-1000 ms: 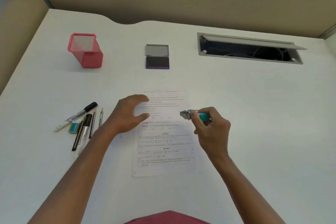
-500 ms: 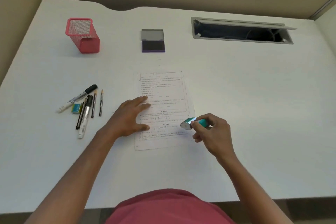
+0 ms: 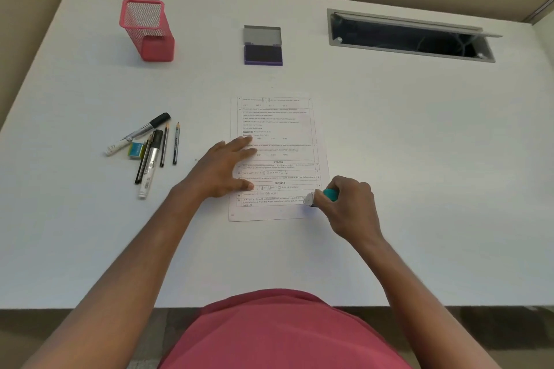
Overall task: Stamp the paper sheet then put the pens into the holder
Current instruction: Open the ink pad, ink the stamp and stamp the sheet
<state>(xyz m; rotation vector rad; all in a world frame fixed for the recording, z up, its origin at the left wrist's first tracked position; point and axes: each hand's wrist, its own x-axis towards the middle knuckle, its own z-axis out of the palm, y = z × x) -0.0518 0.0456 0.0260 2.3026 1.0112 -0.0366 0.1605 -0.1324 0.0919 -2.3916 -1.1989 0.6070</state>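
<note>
A printed paper sheet (image 3: 277,129) lies in the middle of the white desk (image 3: 419,159). My left hand (image 3: 223,169) rests flat on the sheet's left edge, fingers spread. My right hand (image 3: 349,205) grips a teal-handled stamp (image 3: 319,197), whose grey head touches the sheet's lower right corner. Several pens and pencils (image 3: 153,150) lie in a loose group to the left of the sheet. A pink mesh holder (image 3: 148,28) stands upright at the back left. An open purple ink pad (image 3: 263,49) sits behind the sheet.
A small teal eraser (image 3: 136,149) lies among the pens. A grey cable slot (image 3: 410,36) with its flap raised is set into the desk at the back right. Beige partition walls close off the back and sides.
My right hand has lowered the stamp from above the sheet's middle down onto its lower right corner. My left hand slid down the sheet's left edge and flattened.
</note>
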